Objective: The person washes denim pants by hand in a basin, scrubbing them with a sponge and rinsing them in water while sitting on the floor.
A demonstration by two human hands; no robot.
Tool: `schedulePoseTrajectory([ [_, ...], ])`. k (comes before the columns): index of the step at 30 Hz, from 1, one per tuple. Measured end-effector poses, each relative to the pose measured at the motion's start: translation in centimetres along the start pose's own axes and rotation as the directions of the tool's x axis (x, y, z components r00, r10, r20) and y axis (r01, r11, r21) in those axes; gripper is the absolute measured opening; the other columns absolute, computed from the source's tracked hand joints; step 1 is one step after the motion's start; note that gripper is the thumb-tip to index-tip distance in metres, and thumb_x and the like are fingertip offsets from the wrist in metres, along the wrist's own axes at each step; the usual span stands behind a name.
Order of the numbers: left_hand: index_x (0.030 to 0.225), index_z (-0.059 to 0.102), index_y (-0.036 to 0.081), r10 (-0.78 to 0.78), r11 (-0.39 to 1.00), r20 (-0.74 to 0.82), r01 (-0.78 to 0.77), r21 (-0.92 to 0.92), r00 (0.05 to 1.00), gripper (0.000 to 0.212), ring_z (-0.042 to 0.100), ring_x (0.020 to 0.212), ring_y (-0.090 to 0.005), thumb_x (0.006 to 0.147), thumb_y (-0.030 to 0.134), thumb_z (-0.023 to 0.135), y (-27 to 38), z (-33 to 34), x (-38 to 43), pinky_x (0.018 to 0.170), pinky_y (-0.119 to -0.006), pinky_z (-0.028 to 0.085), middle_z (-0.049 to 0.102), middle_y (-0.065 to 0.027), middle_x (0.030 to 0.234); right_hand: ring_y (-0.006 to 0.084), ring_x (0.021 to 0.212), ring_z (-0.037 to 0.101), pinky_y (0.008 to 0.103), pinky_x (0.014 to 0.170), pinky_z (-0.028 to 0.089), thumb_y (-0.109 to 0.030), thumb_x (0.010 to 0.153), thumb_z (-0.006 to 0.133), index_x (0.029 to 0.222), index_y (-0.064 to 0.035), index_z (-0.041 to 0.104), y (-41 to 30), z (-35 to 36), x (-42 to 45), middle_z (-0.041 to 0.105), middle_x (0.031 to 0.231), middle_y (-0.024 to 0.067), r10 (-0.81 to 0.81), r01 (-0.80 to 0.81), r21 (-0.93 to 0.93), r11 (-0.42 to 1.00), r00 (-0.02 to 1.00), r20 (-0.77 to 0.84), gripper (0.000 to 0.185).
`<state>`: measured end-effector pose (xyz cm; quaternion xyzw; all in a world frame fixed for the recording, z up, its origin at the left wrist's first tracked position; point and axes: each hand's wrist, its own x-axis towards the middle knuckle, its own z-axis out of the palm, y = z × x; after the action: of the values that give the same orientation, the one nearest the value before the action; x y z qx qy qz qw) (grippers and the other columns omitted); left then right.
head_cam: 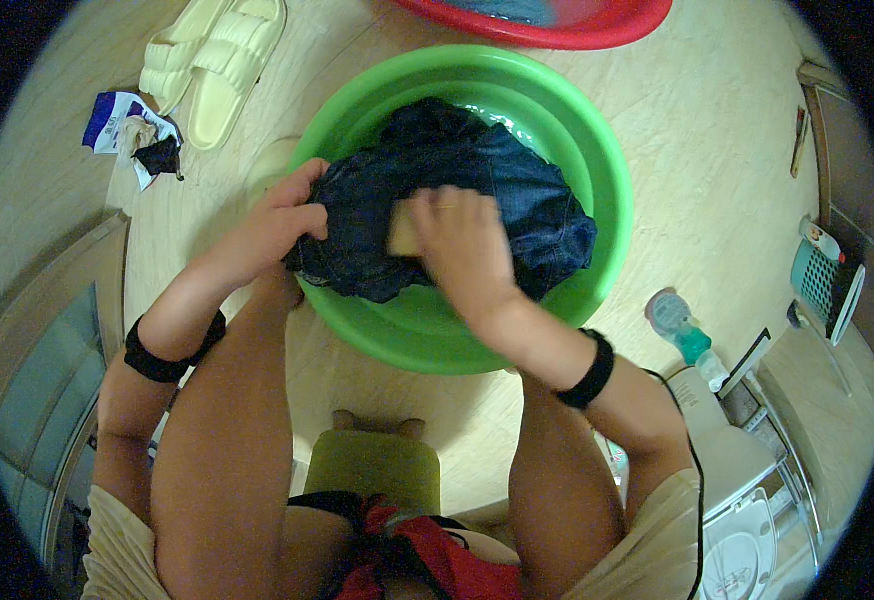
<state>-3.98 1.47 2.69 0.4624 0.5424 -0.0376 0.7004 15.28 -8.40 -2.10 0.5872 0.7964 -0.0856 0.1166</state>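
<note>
Before me on the floor stands a round green plastic basin with a little water in it. A bunched dark blue denim garment lies across it, its left edge near the rim. My left hand grips that left edge between thumb and fingers. Over the middle of the cloth, my right hand holds a yellowish block against the fabric. Blur on that hand hides whether the block is a bar of soap or a brush. The underside of the garment is out of sight.
A red basin holding liquid stands beyond the green one. Pale yellow slippers and a torn packet lie at upper left. Rightward are a bottle with green liquid, a teal basket and a toilet.
</note>
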Motion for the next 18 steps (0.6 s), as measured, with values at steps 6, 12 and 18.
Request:
schedulePoseTrajectory([
  [6, 0.130, 0.035, 0.000, 0.008, 1.000, 0.140, -0.007, -0.003, 0.990, 0.065, 0.048, 0.104, -0.0149, 0.069, 0.009, 0.053, 0.5, -0.5, 0.0, 0.090, -0.025, 0.039, 0.050, -0.0057, 0.115, 0.0178, 0.080, 0.054, 0.0328, 0.069, 0.039, -0.019, 0.084, 0.046, 0.099, -0.0101, 0.050, 8.5, 0.5, -4.1, 0.055, 0.084, 0.0044, 0.256, -0.151, -0.389, 0.909, 0.938, 0.233, 0.018],
  [12, 0.134, 0.030, 0.000, 0.041, 0.993, 0.208, -0.064, 0.103, 0.977, 0.068, 0.046, 0.108, -0.0169, 0.071, 0.012, 0.054, 0.3, -0.5, -0.3, 0.093, -0.028, 0.037, 0.048, -0.0074, 0.119, 0.0279, 0.081, 0.061, 0.0373, 0.074, 0.046, -0.010, 0.066, 0.064, 0.099, -0.0013, 0.051, 8.8, -3.9, -3.2, 0.059, 0.086, 0.0134, 0.107, -0.150, 0.212, 0.966, 0.974, 0.201, 0.036],
  [18, 0.127, 0.032, -0.001, -0.023, 0.998, 0.132, 0.015, 0.061, 0.991, 0.060, 0.049, 0.094, -0.0152, 0.072, 0.009, 0.052, 0.7, 0.5, -0.2, 0.081, -0.026, 0.041, 0.050, -0.0079, 0.105, 0.0285, 0.075, 0.055, 0.0369, 0.066, 0.045, -0.040, 0.076, 0.062, 0.130, -0.0048, 0.037, 1.3, -3.4, 1.7, 0.054, 0.085, 0.0136, -0.061, 0.128, 0.509, 0.851, 0.987, -0.146, 0.069],
])
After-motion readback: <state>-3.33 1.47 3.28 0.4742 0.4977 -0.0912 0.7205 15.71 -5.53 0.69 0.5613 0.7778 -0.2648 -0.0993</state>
